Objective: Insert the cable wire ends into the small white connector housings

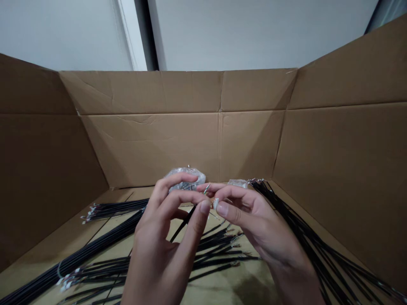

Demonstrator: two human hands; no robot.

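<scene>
Near the middle of the view, my left hand (168,228) pinches a black cable (182,226) close to its stripped end between thumb and forefinger. Thin coloured wires (206,189) stick out past those fingertips. Just to the right, my right hand (251,216) holds a small white connector (216,204) between thumb and forefinger. The two hands' fingertips almost meet, and the fingers partly hide the wires between cable and connector. Below the hands lie black cables with frayed ends (225,243).
Cardboard walls (178,135) enclose the work surface on three sides. Black cable bundles lie at left (95,250) and right (302,233); several ends carry white connectors (67,280). Behind my hands sit a clear plastic bag (187,178) and a smaller clear bag (238,183).
</scene>
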